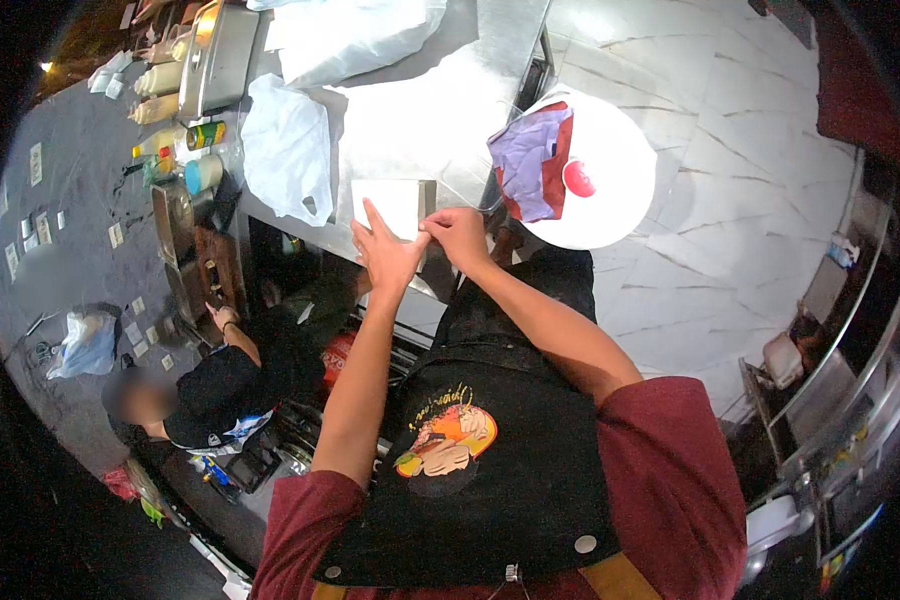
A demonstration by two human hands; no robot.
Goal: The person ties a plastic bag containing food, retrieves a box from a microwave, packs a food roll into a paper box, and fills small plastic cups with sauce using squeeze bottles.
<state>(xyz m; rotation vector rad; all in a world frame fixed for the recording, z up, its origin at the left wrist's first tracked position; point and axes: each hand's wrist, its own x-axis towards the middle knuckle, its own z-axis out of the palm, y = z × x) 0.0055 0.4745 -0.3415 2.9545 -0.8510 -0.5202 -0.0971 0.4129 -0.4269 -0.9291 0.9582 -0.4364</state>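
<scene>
A small white box (384,199) with a greyish side sits at the near edge of the metal table. My left hand (390,256) lies over its near side, fingers stretched and apart, the index finger resting against the white top. At the box's near right corner, my right hand (458,238) is closed in a pinch, its fingertips meeting close to my left thumb. The exact bit of the box between those fingertips is too small to see. Left of the box lies a white plastic bag (288,150).
A larger white bag (365,40) lies farther back on the metal table (470,110). Sauce bottles (158,80) line the left counter. A round white stool or bin top (620,150) with a purple and red cloth (532,165) stands right. A co-worker (220,385) is at left.
</scene>
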